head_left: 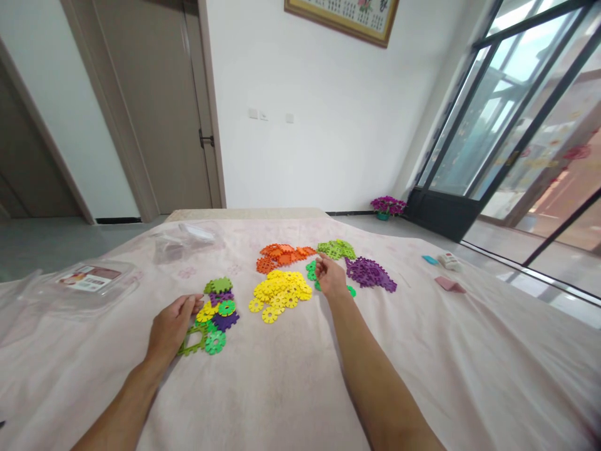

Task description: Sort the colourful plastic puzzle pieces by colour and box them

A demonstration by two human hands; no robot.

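My left hand (pixel 171 327) is closed, fingertips together at the left edge of a mixed heap of plastic pieces. In that heap lie a yellow flower-shaped disc (pixel 206 311), a green disc (pixel 215 342), a purple toothed piece (pixel 226 321) and an olive-green square frame (pixel 188 344). My right hand (pixel 330 277) is pinched closed over some bright green discs (pixel 311 270), which it partly hides. Whether either pinch holds a piece is too small to make out. Left of my right hand are a yellow disc pile (pixel 282 289) and an orange pile (pixel 282 255).
Light green pieces (pixel 335 249) and a purple pile (pixel 370 274) lie beyond and right of my right hand. Clear plastic boxes (pixel 106 282) stand at the left on the pink cloth (pixel 282 388). At the right lie a blue item (pixel 429 259), a white packet (pixel 449 261) and a pink cloth piece (pixel 449 285).
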